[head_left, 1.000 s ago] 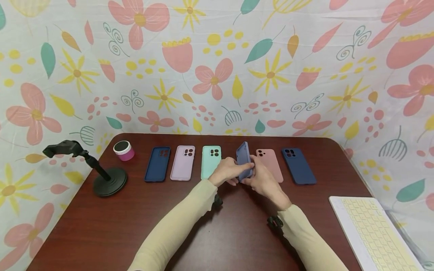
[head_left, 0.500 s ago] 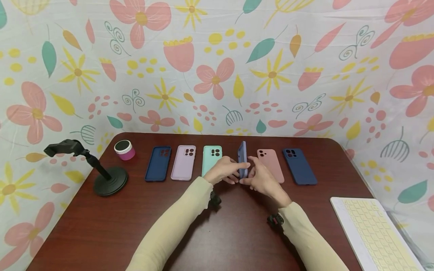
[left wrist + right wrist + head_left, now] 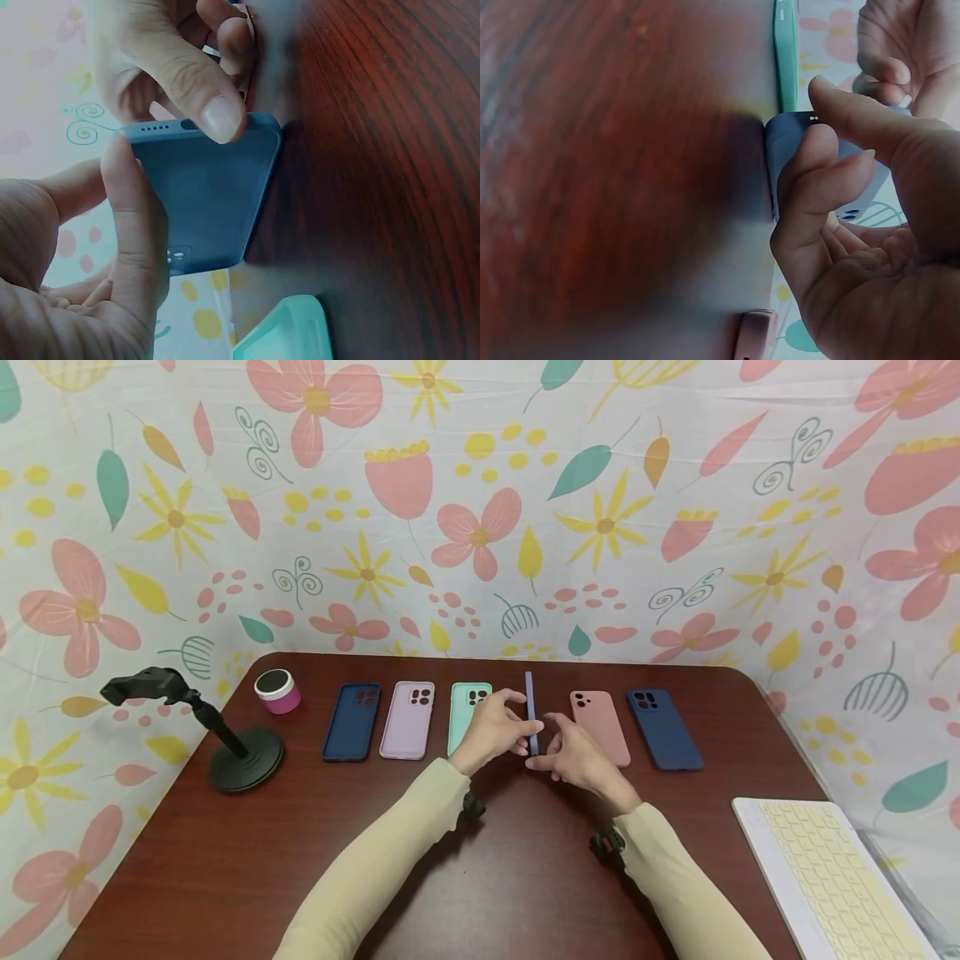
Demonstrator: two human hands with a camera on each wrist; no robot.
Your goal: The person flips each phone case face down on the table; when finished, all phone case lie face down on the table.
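Turned edge-on since the earlier frame, the case [image 3: 529, 700] is pinched by fingers of left hand [image 3: 492, 724] and right hand [image 3: 582, 755]; upright standing is apparently being set; steadying is required next.

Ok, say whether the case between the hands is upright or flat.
Upright: the head view shows the case edge-on, as a thin strip.

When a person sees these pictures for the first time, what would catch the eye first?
Probably the floral backdrop, spread behind the table in the head view. Next, the blue-grey phone case, held upright by the left hand and right hand between the mint case and the pink case.
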